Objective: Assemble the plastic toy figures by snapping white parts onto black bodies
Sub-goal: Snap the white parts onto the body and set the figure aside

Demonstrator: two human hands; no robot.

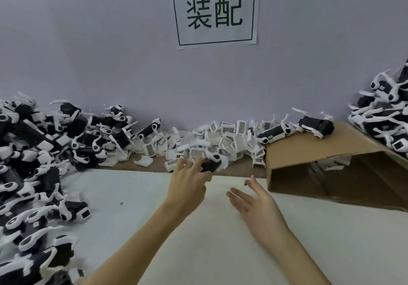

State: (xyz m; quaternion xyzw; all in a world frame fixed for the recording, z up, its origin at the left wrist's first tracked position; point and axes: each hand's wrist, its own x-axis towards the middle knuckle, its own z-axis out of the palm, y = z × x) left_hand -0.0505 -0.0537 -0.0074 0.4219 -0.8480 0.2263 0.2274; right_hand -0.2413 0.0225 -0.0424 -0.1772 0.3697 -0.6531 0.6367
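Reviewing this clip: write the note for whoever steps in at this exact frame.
Left hand: stretched forward, fingers touching a black-and-white figure at the edge of the white parts pile; a firm grip is not clear.
Right hand: open, holding nothing, over the white table.
Figures lie heaped at left and far right; two more rest on the cardboard box.
Done: cannot tell which heap is finished.
Left: many loose white parts remain to snap on.
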